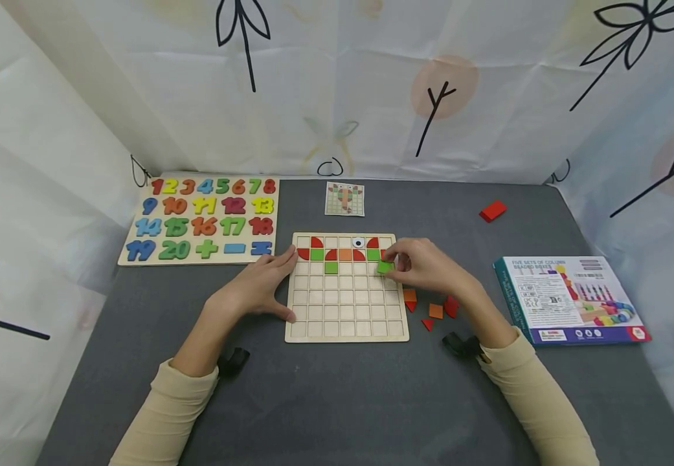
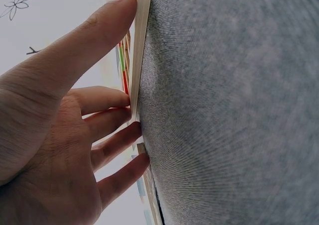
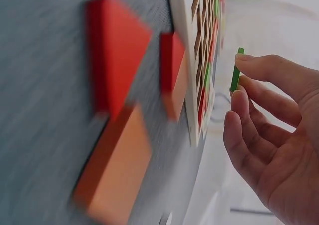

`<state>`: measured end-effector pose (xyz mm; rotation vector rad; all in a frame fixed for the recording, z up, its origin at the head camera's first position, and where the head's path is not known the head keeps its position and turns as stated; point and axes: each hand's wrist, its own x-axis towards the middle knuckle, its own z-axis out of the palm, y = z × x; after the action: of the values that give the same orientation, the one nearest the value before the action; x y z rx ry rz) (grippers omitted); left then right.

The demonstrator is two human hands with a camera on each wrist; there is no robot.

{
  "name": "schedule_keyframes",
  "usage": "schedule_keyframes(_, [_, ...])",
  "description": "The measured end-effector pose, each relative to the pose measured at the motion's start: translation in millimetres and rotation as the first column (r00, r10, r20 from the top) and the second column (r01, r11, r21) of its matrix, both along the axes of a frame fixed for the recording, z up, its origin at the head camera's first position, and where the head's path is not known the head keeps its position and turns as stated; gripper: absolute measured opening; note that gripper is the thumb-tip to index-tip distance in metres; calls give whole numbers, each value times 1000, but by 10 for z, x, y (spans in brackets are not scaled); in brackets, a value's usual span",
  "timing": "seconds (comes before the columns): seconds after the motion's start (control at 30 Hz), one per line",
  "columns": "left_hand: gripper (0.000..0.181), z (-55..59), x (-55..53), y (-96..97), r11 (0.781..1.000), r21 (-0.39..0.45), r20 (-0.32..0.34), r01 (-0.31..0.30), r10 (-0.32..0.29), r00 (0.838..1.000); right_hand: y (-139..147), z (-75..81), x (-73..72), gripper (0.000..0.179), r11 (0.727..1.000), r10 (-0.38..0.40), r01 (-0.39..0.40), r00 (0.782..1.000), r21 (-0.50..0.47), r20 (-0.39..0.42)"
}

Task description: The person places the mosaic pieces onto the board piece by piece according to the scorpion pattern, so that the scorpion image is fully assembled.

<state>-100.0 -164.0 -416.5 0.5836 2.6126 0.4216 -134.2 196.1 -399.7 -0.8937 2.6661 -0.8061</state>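
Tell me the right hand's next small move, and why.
Probably lower the green square pinched by the right hand into the board's slot mirroring the already placed third-row green piece. That slot is empty, and the row above looks symmetrical about its orange piece.

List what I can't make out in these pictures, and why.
Head: fine print on the box, too small.
Head: part of the grid board's upper right, covered by the right hand.
Left wrist: most of the grid board's face, seen edge-on.
Right wrist: nearest orange piece's crisp outline, blurred.
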Motion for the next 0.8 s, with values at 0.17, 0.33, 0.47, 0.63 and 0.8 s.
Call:
schedule_keyframes(0.17, [135,-1,2,-1,1000,1,-4,6,-6,1000,-226,-26,-86,25,997,71,-71,997,17,5])
schedule_keyframes(0.33, [135,1,7,3,1000,7,-4,5,-5,1000,-362,-65,-143,24,995,91,-91,996,44,20])
schedule_keyframes(0.47, [135,-8,5,4,1000,9,-1,1,-1,1000,-424,-82,-167,20,991,113,-112,994,74,-14])
schedule_keyframes(0.63, [135,-1,6,0,1000,7,3,-7,7,1000,-467,-92,-177,18,988,138,-135,990,76,-35])
schedule_keyframes(0.8, [135,2,2,-9,1000,7,-1,-2,2,1000,-470,-114,-188,18,988,143,-141,989,67,-26])
